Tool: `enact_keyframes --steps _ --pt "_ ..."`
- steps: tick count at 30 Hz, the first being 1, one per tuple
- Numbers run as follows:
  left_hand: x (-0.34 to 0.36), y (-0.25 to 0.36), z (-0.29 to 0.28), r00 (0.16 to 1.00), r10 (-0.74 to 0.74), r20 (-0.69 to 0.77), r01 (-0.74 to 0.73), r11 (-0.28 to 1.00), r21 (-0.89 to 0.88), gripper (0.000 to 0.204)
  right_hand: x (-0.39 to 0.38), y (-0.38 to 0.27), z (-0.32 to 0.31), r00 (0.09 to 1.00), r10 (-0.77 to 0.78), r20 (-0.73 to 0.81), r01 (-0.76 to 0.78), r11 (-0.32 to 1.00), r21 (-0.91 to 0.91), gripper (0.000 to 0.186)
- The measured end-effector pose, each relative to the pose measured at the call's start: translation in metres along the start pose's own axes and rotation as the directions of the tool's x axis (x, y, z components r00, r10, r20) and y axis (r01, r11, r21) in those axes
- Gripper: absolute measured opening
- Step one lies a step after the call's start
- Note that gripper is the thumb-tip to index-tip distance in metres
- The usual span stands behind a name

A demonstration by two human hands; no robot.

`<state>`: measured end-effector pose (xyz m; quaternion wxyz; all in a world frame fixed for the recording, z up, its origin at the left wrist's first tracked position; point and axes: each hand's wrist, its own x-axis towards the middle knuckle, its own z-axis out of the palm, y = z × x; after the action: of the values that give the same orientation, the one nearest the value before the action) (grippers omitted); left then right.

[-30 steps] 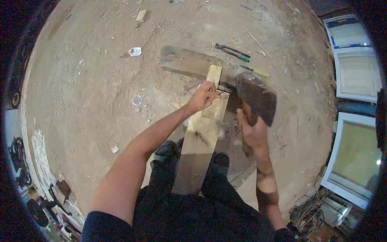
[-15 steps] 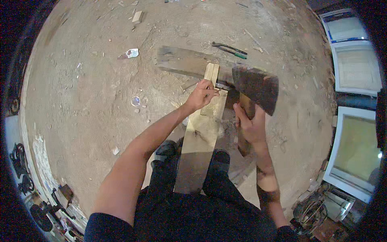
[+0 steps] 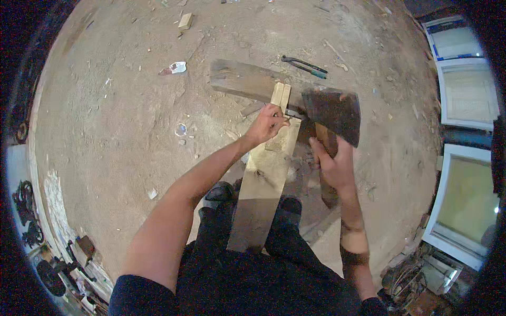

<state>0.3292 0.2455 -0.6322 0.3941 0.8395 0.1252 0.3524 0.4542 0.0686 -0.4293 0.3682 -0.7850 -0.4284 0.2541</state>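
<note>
A pale wooden board [image 3: 266, 181] runs from between my legs to the timber, with a narrower tongue [image 3: 281, 94] at its far end. My left hand [image 3: 265, 126] lies at that end, fingers curled and pinched together. What they pinch is hidden. Just right of the fingers shows a short dark metal piece [image 3: 295, 112], reaching toward the axe. My right hand [image 3: 336, 167] is wrapped around the wooden handle of an axe [image 3: 334, 113]. The broad, dark axe head is slightly blurred, right of the board's far end.
A thick grey timber [image 3: 237, 79] lies crosswise under the board's far end. Beyond it are pincers [image 3: 305, 67] on the dirt floor. A small wood block [image 3: 185, 21] and scraps lie farther off. White-framed window sashes [image 3: 464, 195] line the right side; my shoes [image 3: 219, 194] flank the board.
The axe head has shifted slightly left, nearer the board's end, with my right hand still around the handle. My left hand stays at the same spot on the board. The whole view has shifted a little.
</note>
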Motion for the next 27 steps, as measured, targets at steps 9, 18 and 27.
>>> enact_keyframes --steps 9,18,27 --pt "-0.001 -0.003 -0.002 1.000 0.024 -0.003 -0.024 0.998 -0.056 0.007 -0.002 0.004 0.012 0.914 0.351 0.201 -0.372 0.925 0.079 0.026" --pt "-0.003 -0.001 0.003 0.997 -0.054 0.048 0.055 0.998 -0.014 0.007 -0.002 0.019 0.012 0.986 0.134 0.102 -0.140 0.989 0.044 0.031" --pt "0.001 0.000 -0.005 1.000 -0.016 0.026 0.017 0.999 -0.028 0.010 0.011 -0.015 0.016 0.993 0.093 0.078 -0.097 0.994 0.046 0.025"
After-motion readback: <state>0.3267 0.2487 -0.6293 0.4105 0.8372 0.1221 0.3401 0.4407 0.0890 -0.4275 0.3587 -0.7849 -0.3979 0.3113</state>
